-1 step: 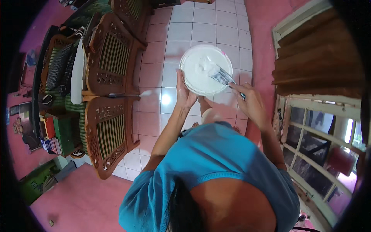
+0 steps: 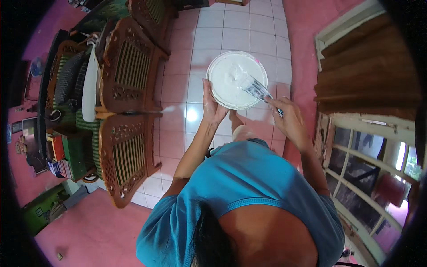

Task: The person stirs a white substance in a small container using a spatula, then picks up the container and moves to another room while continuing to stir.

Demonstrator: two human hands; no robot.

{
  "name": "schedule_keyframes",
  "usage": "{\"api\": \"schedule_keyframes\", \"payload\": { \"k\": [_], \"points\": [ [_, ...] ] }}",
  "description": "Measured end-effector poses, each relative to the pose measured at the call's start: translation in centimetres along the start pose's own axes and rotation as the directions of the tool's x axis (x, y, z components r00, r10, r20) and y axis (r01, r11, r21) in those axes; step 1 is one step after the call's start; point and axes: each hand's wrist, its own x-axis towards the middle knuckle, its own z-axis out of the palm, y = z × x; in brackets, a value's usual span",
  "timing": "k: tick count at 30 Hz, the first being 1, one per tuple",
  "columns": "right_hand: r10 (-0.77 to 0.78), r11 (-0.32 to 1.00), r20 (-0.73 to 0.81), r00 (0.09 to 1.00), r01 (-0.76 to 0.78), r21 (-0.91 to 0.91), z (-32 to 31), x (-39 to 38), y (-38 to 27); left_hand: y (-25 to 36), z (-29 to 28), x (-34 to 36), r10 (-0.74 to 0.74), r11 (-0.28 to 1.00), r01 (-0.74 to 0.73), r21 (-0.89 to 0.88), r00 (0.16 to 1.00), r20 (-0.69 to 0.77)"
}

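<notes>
My left hand [image 2: 213, 107] holds a round white container [image 2: 237, 107] from its lower left side, with the thumb up along the rim and the other fingers partly hidden beneath. Whether it is a tub or a wide lid I cannot tell. White paste [image 2: 224, 78] covers its inside, with a rough patch near the middle. In my right hand [image 2: 288, 118] is a putty knife [image 2: 256, 90], gripped by its dark handle. Its flat, white-smeared blade slants up and left, with the tip at the rough patch of paste.
Carved wooden chairs [image 2: 126, 151] with striped slats stand along the left. To the right are a pink wall [image 2: 307, 58], a brown curtain [image 2: 364, 66] and a window with pale bars [image 2: 356, 153]. White tiles [image 2: 211, 35] cover the floor ahead; my leg [image 2: 238, 122] shows below the container.
</notes>
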Motion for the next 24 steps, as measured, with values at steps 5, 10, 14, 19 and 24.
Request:
{"api": "schedule_keyframes", "payload": {
  "k": [5, 10, 14, 19, 24],
  "points": [
    [-0.077, 0.995, -0.044, 0.996, 0.074, -0.066, -0.7, 10.7, 0.6, 4.0, 3.2, 8.0, 0.032, 0.999, -0.032, 0.01, 0.999, -0.029],
    [-0.056, 0.997, 0.023, 0.998, 0.057, -0.055, -2.7, 19.8, 1.6, 7.4, 3.4, 17.5, 0.034, 0.999, -0.037, -0.029, 0.996, -0.087],
    [0.0, 0.997, 0.072, 0.997, 0.005, -0.075, -4.7, 26.9, 4.0, 9.8, 2.9, 24.9, 0.004, 0.999, -0.007, -0.046, 0.998, -0.057],
    [-0.039, 0.993, 0.022, 0.999, 0.041, -0.11, -9.0, 37.2, 4.4, 14.9, 4.1, 36.2, -0.06, 0.998, 0.06, -0.019, 0.998, -0.008],
    [0.024, 0.977, 0.021, 1.0, -0.019, -0.211, -10.2, 46.5, 4.9, 19.4, 6.3, 46.8, -0.089, 0.995, 0.087, 0.042, 0.994, 0.07]
  ]
}}
